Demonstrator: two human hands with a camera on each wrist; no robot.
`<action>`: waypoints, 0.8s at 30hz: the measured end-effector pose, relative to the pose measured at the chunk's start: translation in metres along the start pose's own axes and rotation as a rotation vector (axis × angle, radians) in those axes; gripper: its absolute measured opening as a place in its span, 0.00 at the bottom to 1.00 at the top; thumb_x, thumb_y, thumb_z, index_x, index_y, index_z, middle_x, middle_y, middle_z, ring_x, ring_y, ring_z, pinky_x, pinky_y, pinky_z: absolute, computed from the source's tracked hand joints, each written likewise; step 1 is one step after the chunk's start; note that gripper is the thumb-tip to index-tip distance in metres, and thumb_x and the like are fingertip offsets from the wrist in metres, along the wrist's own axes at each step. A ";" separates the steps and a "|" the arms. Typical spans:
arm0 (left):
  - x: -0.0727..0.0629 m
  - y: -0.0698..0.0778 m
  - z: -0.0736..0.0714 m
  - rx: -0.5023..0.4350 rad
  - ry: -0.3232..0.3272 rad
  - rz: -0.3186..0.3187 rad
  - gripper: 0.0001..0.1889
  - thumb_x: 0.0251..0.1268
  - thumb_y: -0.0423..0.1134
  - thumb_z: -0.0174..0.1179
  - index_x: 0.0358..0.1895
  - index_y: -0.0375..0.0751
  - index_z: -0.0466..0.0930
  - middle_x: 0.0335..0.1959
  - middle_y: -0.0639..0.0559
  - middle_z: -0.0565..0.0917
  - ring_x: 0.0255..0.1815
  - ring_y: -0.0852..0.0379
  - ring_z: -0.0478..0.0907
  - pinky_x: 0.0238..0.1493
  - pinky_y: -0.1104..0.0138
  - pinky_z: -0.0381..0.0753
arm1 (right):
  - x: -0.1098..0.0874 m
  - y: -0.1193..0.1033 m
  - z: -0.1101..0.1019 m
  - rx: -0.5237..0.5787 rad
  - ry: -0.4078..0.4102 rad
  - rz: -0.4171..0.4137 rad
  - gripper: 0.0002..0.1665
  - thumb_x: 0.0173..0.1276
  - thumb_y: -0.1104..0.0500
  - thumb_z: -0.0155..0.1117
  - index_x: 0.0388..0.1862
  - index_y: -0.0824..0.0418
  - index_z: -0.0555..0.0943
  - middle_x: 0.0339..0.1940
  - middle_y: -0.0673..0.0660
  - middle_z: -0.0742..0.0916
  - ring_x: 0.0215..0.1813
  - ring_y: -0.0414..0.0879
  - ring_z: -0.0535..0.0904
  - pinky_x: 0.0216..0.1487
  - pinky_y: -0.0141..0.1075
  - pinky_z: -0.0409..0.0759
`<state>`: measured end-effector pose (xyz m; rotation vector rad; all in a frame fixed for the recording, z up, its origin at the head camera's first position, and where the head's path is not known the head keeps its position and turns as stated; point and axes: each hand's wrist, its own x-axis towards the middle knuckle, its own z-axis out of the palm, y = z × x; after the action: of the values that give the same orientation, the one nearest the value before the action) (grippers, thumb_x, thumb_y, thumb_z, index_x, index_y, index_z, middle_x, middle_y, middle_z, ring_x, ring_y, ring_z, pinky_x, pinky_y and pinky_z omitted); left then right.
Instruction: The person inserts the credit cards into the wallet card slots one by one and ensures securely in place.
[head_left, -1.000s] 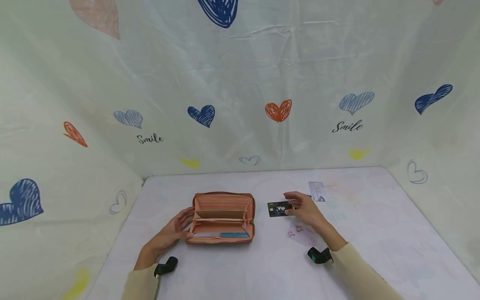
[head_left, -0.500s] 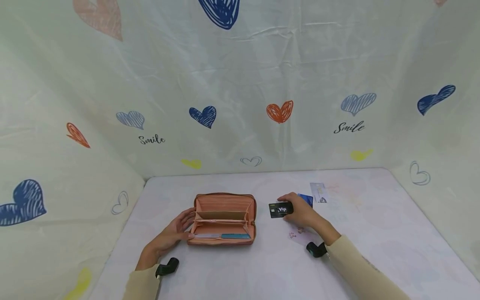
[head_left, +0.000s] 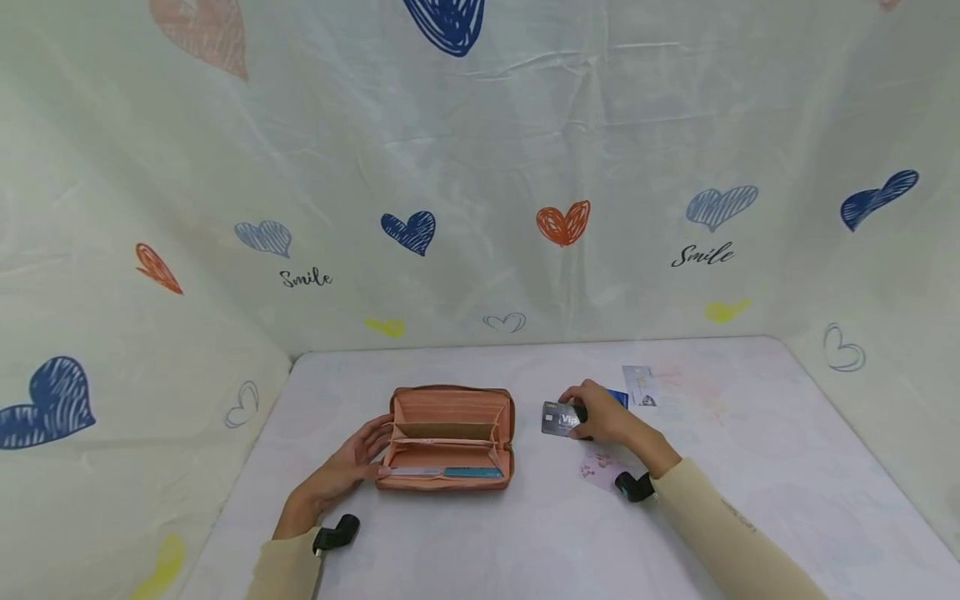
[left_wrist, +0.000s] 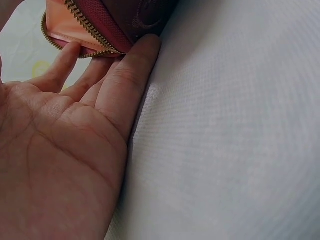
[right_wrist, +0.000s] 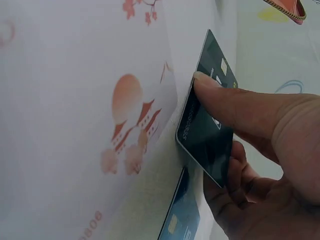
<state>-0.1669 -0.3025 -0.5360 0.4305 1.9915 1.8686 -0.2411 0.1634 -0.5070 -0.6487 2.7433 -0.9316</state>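
Observation:
An unzipped salmon-coloured wallet point(head_left: 448, 455) lies spread on the table, with a pale card point(head_left: 415, 472) and a blue card point(head_left: 474, 472) in its front slots. My left hand point(head_left: 352, 457) holds its left side, thumb at the near corner and fingers along the zipped edge point(left_wrist: 92, 27). To the right of the wallet, my right hand point(head_left: 606, 414) pinches a black "Vip" bank card point(head_left: 558, 419) by its right end. In the right wrist view the thumb point(right_wrist: 227, 100) lies on the face of the card, with the other fingers beneath and behind it.
A blue bank card point(head_left: 619, 398) lies partly hidden behind the right hand, beside a pale grey card point(head_left: 640, 386). Nearer me is a pinkish translucent card point(head_left: 597, 469) with a blossom print. The white table point(head_left: 465, 550) meets a heart-printed curtain point(head_left: 480, 275) at the back.
My right hand first has its fingers over the black card's end, then takes hold of it and tilts it, so its face now shines grey. The left hand stays at the wallet.

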 end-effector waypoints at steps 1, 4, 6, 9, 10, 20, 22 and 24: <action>0.000 0.000 0.000 0.000 -0.001 0.003 0.50 0.68 0.27 0.67 0.83 0.25 0.42 0.81 0.25 0.54 0.69 0.77 0.69 0.66 0.78 0.70 | 0.001 0.000 0.000 -0.002 0.005 0.002 0.27 0.56 0.72 0.81 0.55 0.67 0.84 0.44 0.61 0.80 0.48 0.53 0.77 0.58 0.54 0.79; 0.001 0.000 -0.002 0.002 -0.002 0.009 0.50 0.68 0.27 0.67 0.83 0.25 0.42 0.81 0.25 0.54 0.69 0.77 0.69 0.66 0.78 0.70 | 0.004 -0.002 -0.003 -0.001 0.017 -0.012 0.18 0.61 0.72 0.77 0.50 0.67 0.85 0.42 0.58 0.81 0.46 0.51 0.78 0.56 0.52 0.79; 0.002 0.000 -0.002 0.003 -0.004 0.011 0.49 0.68 0.27 0.67 0.83 0.25 0.42 0.81 0.26 0.55 0.69 0.77 0.69 0.66 0.78 0.70 | 0.004 -0.006 -0.007 0.021 0.023 -0.037 0.12 0.65 0.74 0.72 0.47 0.67 0.85 0.39 0.56 0.83 0.43 0.49 0.78 0.51 0.49 0.80; 0.004 -0.001 -0.003 0.005 -0.004 0.010 0.49 0.68 0.27 0.67 0.83 0.25 0.42 0.81 0.28 0.56 0.69 0.77 0.69 0.66 0.78 0.70 | 0.005 -0.012 -0.016 0.039 0.024 -0.091 0.07 0.69 0.74 0.66 0.42 0.66 0.86 0.35 0.54 0.86 0.38 0.45 0.78 0.44 0.42 0.80; 0.004 -0.002 -0.003 0.005 -0.003 0.010 0.49 0.68 0.27 0.67 0.83 0.26 0.42 0.80 0.29 0.56 0.69 0.77 0.69 0.66 0.78 0.70 | 0.005 -0.015 -0.019 0.045 0.023 -0.102 0.07 0.69 0.74 0.65 0.41 0.66 0.86 0.34 0.54 0.86 0.36 0.44 0.78 0.41 0.40 0.79; 0.003 -0.005 -0.005 -0.006 -0.019 0.031 0.49 0.69 0.26 0.67 0.83 0.25 0.41 0.82 0.25 0.52 0.70 0.78 0.68 0.67 0.78 0.69 | 0.007 -0.062 -0.047 0.092 0.134 -0.083 0.06 0.72 0.72 0.65 0.43 0.66 0.87 0.36 0.56 0.88 0.38 0.47 0.82 0.38 0.39 0.81; 0.002 -0.005 -0.005 -0.014 -0.019 0.027 0.49 0.69 0.27 0.67 0.83 0.24 0.41 0.82 0.25 0.52 0.69 0.78 0.68 0.67 0.78 0.69 | 0.009 -0.072 -0.048 0.125 0.157 -0.091 0.06 0.73 0.72 0.65 0.44 0.66 0.87 0.38 0.58 0.89 0.39 0.49 0.84 0.39 0.40 0.84; 0.001 -0.007 -0.004 -0.026 -0.020 0.023 0.49 0.69 0.26 0.67 0.83 0.24 0.40 0.82 0.26 0.52 0.69 0.78 0.69 0.67 0.78 0.69 | 0.009 -0.083 -0.047 0.160 0.178 -0.110 0.06 0.73 0.72 0.66 0.45 0.67 0.87 0.40 0.60 0.89 0.41 0.51 0.85 0.40 0.42 0.86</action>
<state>-0.1690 -0.3057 -0.5425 0.4651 1.9552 1.8941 -0.2343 0.1257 -0.4189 -0.7265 2.7682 -1.2759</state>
